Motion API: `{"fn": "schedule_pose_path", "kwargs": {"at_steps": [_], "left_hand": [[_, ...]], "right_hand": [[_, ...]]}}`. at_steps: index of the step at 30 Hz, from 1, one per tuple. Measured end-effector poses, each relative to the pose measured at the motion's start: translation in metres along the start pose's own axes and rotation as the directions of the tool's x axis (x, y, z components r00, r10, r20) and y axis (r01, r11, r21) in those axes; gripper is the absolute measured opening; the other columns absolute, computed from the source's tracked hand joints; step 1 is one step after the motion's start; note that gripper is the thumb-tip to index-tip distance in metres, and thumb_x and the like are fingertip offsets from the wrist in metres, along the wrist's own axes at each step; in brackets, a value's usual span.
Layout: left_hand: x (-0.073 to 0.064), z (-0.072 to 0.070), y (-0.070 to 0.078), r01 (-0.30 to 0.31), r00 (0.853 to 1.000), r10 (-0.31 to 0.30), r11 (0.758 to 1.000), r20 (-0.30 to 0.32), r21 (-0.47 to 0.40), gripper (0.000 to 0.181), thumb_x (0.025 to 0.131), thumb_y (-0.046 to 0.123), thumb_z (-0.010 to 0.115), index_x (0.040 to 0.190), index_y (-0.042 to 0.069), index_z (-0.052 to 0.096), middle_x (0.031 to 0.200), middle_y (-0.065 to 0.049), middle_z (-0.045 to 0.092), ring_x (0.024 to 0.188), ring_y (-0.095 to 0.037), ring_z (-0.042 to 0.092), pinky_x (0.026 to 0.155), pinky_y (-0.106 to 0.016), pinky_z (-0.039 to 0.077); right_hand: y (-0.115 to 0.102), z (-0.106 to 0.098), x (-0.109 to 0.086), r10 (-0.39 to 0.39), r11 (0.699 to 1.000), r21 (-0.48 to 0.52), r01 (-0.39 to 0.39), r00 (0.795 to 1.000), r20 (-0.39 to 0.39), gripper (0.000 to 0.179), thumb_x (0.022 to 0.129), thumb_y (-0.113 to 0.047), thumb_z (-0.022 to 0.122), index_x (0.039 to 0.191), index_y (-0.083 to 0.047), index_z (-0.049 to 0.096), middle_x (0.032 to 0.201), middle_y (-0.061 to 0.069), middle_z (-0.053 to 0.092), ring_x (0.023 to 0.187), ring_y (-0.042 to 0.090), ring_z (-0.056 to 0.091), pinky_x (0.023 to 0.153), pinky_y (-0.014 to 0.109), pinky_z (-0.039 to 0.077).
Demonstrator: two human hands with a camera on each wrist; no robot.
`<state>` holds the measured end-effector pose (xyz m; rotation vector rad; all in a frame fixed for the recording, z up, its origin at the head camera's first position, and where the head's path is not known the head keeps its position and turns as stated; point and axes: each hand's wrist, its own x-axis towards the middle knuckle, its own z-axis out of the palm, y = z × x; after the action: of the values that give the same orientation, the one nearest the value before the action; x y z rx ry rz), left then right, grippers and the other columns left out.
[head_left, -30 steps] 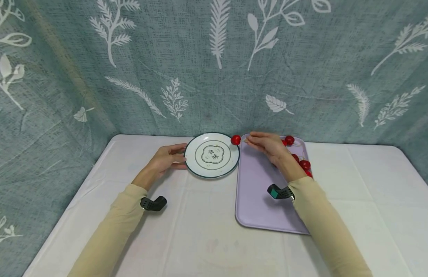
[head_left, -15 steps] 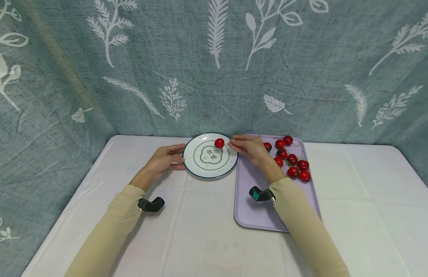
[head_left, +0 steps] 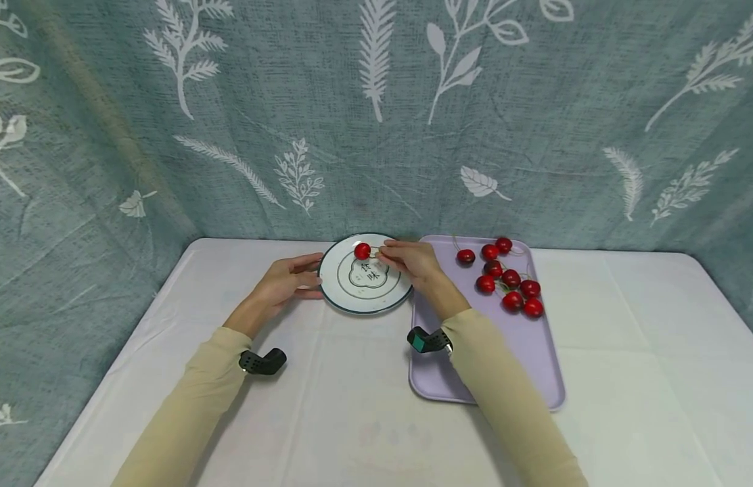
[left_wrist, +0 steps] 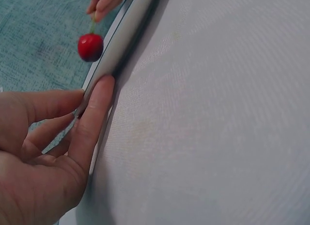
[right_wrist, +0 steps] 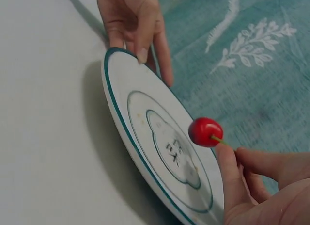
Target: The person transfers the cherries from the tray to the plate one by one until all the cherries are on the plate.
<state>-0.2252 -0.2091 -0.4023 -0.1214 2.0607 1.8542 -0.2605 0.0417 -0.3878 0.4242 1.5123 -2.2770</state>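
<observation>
My right hand (head_left: 415, 262) pinches the thin green stem of a red cherry (right_wrist: 205, 132) between thumb and fingertips. This cherry overlaps the upper part of a white plate (head_left: 367, 297) in the head view; the right wrist view has it held off the plate's face. The plate has a dark teal rim, ring lines and printed characters in its middle. At its left edge, my left hand (head_left: 281, 283) holds the rim, thumb and fingers on either side of it. The left wrist view shows the rim between the digits (left_wrist: 92, 118), with the cherry hanging beyond.
A lilac tray (head_left: 434, 375) lies right of the plate, partly under my right forearm. Several red cherries (head_left: 511, 278) with stems are grouped in its upper right. White cloth (head_left: 632, 325) covers the table, and a teal leaf-patterned curtain (head_left: 364, 176) hangs behind.
My right hand has carried the cherry leftward from the plate's right edge to over its upper part, uncovering the cherries in the tray. My left hand keeps its place at the rim.
</observation>
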Motion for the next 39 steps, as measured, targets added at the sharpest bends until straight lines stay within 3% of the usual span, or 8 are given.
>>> {"fn": "schedule_pose_path", "kwargs": {"at_steps": [4,13,22,27,31,39], "left_hand": [[-0.001,0.0,0.001,-0.006,1.0,0.006,1.0,0.005,0.0,0.063,0.092,-0.01,0.051,0.151,0.0,0.032,0.154,-0.022,0.029,0.093,-0.013,0.061,0.086,-0.034,0.059],[-0.002,0.001,0.0,0.005,1.0,-0.005,1.0,0.008,0.0,0.063,0.094,-0.008,0.051,0.152,0.002,0.031,0.156,-0.021,0.029,0.127,-0.035,0.047,0.087,-0.031,0.059],[-0.003,0.002,0.002,-0.006,1.0,0.006,1.0,0.001,-0.002,0.062,0.093,-0.009,0.05,0.152,0.001,0.031,0.154,-0.022,0.03,0.096,-0.014,0.06,0.085,-0.031,0.059],[-0.003,0.002,-0.001,-0.015,1.0,0.015,1.0,0.001,0.005,0.061,0.094,-0.009,0.05,0.152,0.001,0.032,0.153,-0.023,0.032,0.105,-0.021,0.059,0.085,-0.031,0.059],[-0.002,0.003,-0.002,-0.01,1.0,0.01,1.0,0.003,0.005,0.061,0.094,-0.009,0.05,0.152,0.001,0.032,0.153,-0.022,0.032,0.116,-0.029,0.054,0.085,-0.031,0.059],[-0.003,0.001,-0.002,-0.012,1.0,0.012,1.0,-0.007,0.015,0.061,0.094,-0.008,0.05,0.152,0.002,0.033,0.154,-0.021,0.032,0.116,-0.03,0.055,0.084,-0.031,0.06]], "right_hand": [[0.002,0.008,0.002,0.007,1.0,0.005,-0.007,1.0,0.005,0.039,0.091,0.012,0.058,0.13,0.009,0.057,0.129,0.024,0.06,0.117,0.03,0.059,0.091,0.028,0.056],[0.006,0.019,0.005,0.035,0.999,0.006,-0.035,0.999,0.015,0.039,0.091,0.011,0.059,0.13,0.007,0.058,0.132,0.019,0.059,0.117,0.028,0.06,0.087,0.024,0.057],[0.016,0.024,0.01,-0.06,0.994,-0.09,0.059,0.998,-0.005,0.031,0.091,0.012,0.059,0.121,0.015,0.061,0.123,0.029,0.061,0.114,0.034,0.06,0.086,0.025,0.058],[0.021,0.026,0.008,-0.143,0.959,-0.251,0.129,0.989,-0.039,0.026,0.09,0.01,0.062,0.115,0.014,0.065,0.115,0.03,0.064,0.104,0.031,0.066,0.081,0.024,0.059],[0.021,0.026,0.005,-0.169,0.925,-0.356,0.132,0.983,-0.075,0.023,0.09,0.006,0.064,0.112,0.011,0.068,0.112,0.026,0.067,0.098,0.028,0.069,0.078,0.022,0.06],[0.017,0.023,0.001,-0.226,0.859,-0.486,0.159,0.971,-0.082,0.021,0.089,0.001,0.067,0.108,0.008,0.071,0.107,0.022,0.07,0.093,0.024,0.071,0.076,0.022,0.06]]}}
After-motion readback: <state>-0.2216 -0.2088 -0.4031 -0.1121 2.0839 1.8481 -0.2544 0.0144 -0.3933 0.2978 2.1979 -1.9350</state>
